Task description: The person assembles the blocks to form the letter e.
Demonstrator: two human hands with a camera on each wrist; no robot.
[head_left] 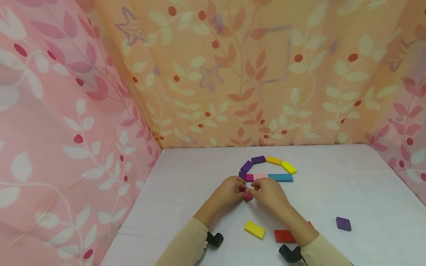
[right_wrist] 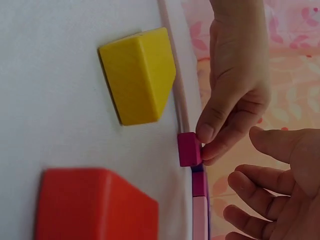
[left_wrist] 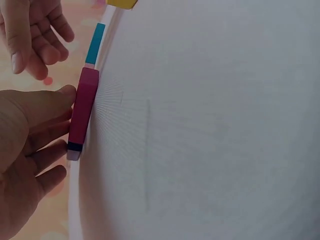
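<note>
My left hand [head_left: 229, 192] pinches a magenta block [head_left: 248, 197] on the table, thumb at its near side and fingers behind it. Another dark red block [head_left: 242, 188] shows partly under those fingers. Just to the right is my right hand [head_left: 271, 194], its fingers loosely bent and holding nothing in the right wrist view. Beyond both hands, a magenta block [head_left: 249, 178], a pink block [head_left: 259, 177] and a blue block [head_left: 280, 178] form a straight row. Purple blocks [head_left: 246, 166], an orange-yellow block [head_left: 273, 160] and a yellow block [head_left: 288, 167] curve above it.
Nearer the person lie a yellow block [head_left: 254, 230] and a red block [head_left: 283, 236]. A second red block [head_left: 310, 223] is mostly hidden by the right forearm. Off to the right sits a purple block [head_left: 343, 224]. Patterned curtains [head_left: 213, 74] enclose the white table [head_left: 173, 173].
</note>
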